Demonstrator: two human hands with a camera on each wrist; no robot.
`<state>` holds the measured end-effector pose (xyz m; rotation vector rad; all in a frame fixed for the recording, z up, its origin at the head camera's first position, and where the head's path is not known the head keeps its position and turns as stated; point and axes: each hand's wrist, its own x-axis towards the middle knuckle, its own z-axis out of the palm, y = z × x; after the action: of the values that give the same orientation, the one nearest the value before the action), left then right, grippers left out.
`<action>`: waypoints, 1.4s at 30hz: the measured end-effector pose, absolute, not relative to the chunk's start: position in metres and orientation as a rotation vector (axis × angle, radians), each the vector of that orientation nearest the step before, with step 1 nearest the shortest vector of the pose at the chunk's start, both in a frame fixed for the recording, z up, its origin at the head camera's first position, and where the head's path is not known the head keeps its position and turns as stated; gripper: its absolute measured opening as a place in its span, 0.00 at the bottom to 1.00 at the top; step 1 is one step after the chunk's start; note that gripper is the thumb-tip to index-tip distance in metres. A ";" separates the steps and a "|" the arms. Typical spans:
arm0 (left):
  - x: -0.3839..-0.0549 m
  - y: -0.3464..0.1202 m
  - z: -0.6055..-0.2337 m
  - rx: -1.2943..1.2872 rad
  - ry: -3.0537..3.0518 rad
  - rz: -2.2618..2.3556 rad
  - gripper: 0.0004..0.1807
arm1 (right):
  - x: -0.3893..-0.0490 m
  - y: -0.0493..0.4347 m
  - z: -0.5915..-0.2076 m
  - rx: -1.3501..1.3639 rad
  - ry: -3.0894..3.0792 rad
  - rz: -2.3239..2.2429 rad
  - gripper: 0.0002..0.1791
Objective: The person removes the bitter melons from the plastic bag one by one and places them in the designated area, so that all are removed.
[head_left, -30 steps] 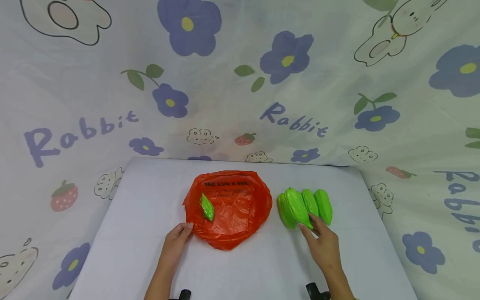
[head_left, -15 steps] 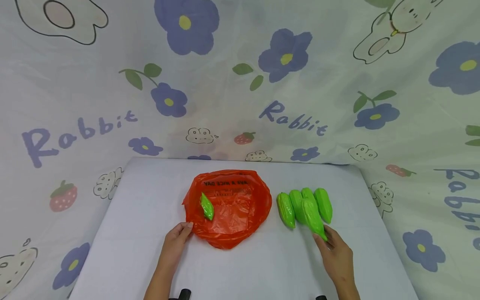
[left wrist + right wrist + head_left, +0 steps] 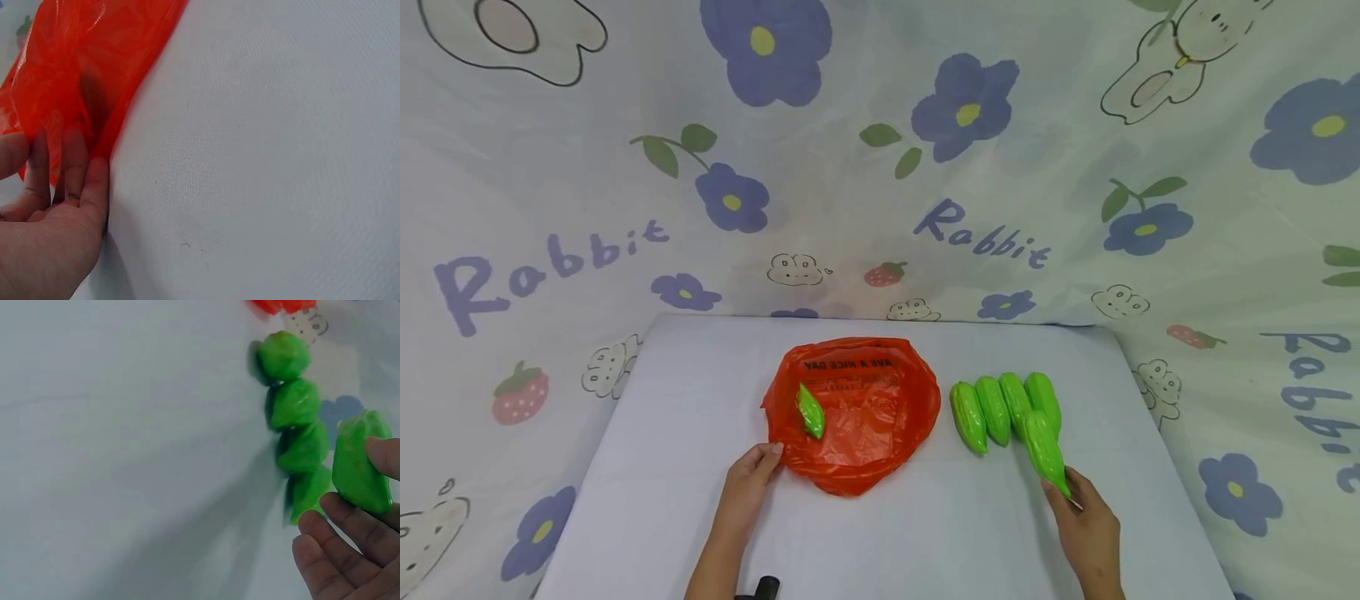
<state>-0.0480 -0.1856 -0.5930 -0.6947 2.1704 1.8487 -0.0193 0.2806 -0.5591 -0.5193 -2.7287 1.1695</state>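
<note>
My right hand (image 3: pixel 1086 517) pinches a long green ridged gourd (image 3: pixel 1043 448) by its tapered end, between thumb and fingers. In the right wrist view this gourd (image 3: pixel 362 459) is off the table, with the other fingers spread below it. Behind it, several similar gourds (image 3: pixel 992 408) lie side by side in a row. On the left, my left hand (image 3: pixel 748 483) pinches the near-left rim of a red plastic bag (image 3: pixel 857 417), which lies with its mouth spread wide. Inside the bag is a smaller pointed green piece (image 3: pixel 810 411). The left wrist view shows fingers against the bag's film (image 3: pixel 119 37).
White cloth covers the table (image 3: pixel 895 542). Beyond its back edge hangs a patterned curtain (image 3: pixel 820 183) with flowers and rabbits. A black device (image 3: pixel 766 587) sits by the left forearm. The gourd row stands just right of the bag.
My right hand has carried the held gourd rightward and nearer to me across the front of the row, uncovering the gourds on the left. My left hand and the bag have stayed put.
</note>
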 end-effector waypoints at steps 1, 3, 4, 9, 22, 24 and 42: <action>-0.048 -0.186 -0.593 -0.695 2.166 1.852 0.30 | -0.019 0.281 -0.562 -0.526 -2.724 1.170 0.29; -0.048 -0.186 -0.592 -0.701 2.157 1.858 0.30 | -0.017 0.282 -0.566 -0.553 -2.718 1.170 0.29; -0.048 -0.185 -0.592 -0.701 2.156 1.860 0.30 | -0.016 0.283 -0.568 -0.569 -2.714 1.172 0.29; -0.048 -0.186 -0.593 -0.706 2.160 1.861 0.30 | -0.013 0.287 -0.577 -0.635 -2.722 1.128 0.30; -0.049 -0.187 -0.595 -0.714 2.154 1.872 0.29 | -0.011 0.291 -0.591 -0.690 -2.772 1.071 0.28; -0.049 -0.187 -0.596 -0.713 2.152 1.873 0.28 | -0.012 0.291 -0.593 -0.697 -2.774 1.065 0.29; -0.048 -0.188 -0.598 -0.721 2.147 1.864 0.28 | -0.013 0.295 -0.597 -0.738 -2.837 1.062 0.30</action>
<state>-0.0483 -0.1878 -0.5982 -0.7214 2.1473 1.8641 -0.0127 0.2953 -0.5973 -0.7382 -2.8372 1.0621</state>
